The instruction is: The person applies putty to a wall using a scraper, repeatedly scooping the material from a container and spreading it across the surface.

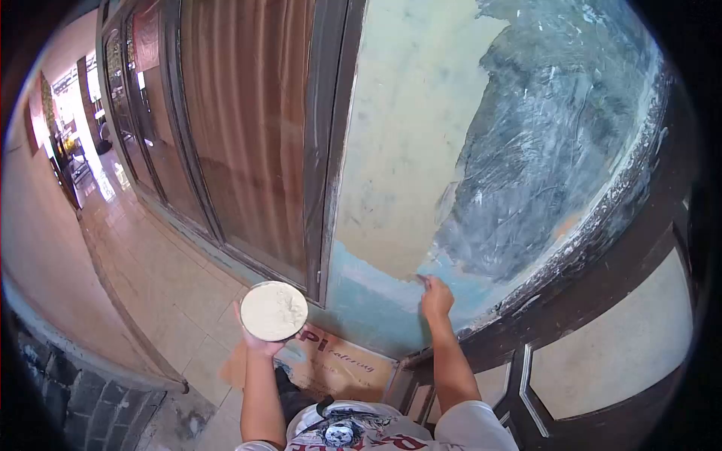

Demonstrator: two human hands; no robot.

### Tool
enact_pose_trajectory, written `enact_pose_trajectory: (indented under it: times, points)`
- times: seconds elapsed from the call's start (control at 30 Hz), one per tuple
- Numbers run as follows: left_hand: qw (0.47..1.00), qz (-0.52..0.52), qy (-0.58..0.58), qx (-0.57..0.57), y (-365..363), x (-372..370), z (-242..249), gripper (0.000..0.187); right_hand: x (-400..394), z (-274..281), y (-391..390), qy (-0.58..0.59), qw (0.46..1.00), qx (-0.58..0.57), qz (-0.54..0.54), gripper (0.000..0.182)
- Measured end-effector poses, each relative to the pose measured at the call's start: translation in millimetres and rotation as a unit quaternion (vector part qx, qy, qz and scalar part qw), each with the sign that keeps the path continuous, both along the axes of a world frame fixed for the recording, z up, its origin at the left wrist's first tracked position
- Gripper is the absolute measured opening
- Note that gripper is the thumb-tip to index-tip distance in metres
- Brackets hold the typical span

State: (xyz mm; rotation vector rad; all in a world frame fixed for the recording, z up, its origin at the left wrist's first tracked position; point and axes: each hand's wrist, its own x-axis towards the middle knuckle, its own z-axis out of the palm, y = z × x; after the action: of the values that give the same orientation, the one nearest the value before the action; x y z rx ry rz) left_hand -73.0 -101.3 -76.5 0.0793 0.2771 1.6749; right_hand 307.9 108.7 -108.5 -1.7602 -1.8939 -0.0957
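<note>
My left hand (262, 343) is wrapped round a round tub (298, 333) from below and the side. Pale cream paste (271, 310) fills it, with a rough, lumpy patch on the right of its surface. At the lower part of the wall (391, 195), my right hand (437, 298) is closed, its fingertips right at the edge between a beige coat and light blue paint. What the right fingers hold is too small to make out. Above and to the right of that hand, a large grey, smeared patch (526, 150) covers the wall.
A dark-framed window (248, 113) with a brown curtain stands left of the wall. At right is a dark wooden door (519, 331) with pale panels. A printed banner (338, 364) lies on the floor below. A tiled walkway (150, 278) runs off to the left beside a low wall (45, 195).
</note>
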Motion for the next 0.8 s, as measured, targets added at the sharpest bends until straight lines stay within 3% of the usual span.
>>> enact_pose_trajectory:
  times: [0.1, 0.23, 0.3, 0.33, 0.37, 0.43, 0.47, 0.5, 0.6, 0.67, 0.8]
  points:
    - [0.998, 0.046, -0.028, -0.035, -1, -3, -6, 0.102, 5, 0, -9, 0.039, 0.994, 0.099, 0.017, 0.02]
    - [0.999, 0.028, -0.019, -0.013, -7, -3, -7, 0.102, 7, -38, -12, 0.027, 0.998, 0.046, 0.041, 0.023]
    - [0.999, 0.028, -0.029, -0.015, -4, -6, -15, 0.102, 7, -37, 3, -0.004, 0.999, 0.014, 0.028, 0.024]
    - [0.998, -0.016, 0.019, 0.056, -8, -8, -15, 0.101, 4, -19, 7, 0.008, 1.0, -0.019, -0.019, 0.024]
    - [0.998, -0.015, 0.02, 0.054, -9, -9, -14, 0.101, 2, -3, 3, 0.009, 1.0, -0.021, -0.017, 0.024]
    - [0.997, -0.02, 0.026, 0.066, -10, -9, -14, 0.101, 3, 15, -4, 0.055, 0.995, 0.087, 0.009, 0.026]
    - [0.997, 0.063, -0.035, -0.042, -6, -5, -12, 0.101, 9, 0, -4, 0.087, 0.988, 0.121, 0.041, 0.03]
    - [0.997, 0.063, -0.035, -0.042, -6, -5, -12, 0.101, 9, -13, -9, 0.087, 0.988, 0.121, 0.041, 0.03]
    - [1.0, -0.001, 0.005, -0.013, -9, -4, -12, 0.099, -8, -24, -28, 0.015, 0.999, -0.024, 0.035, 0.032]
    - [0.993, -0.054, 0.008, 0.104, -5, -4, -9, 0.1, -8, -16, -10, 0.012, 1.0, 0.004, 0.024, 0.03]
    - [0.997, -0.035, -0.004, 0.063, -5, 2, 5, 0.106, 2, 15, -9, 0.032, 0.996, 0.078, 0.017, 0.021]
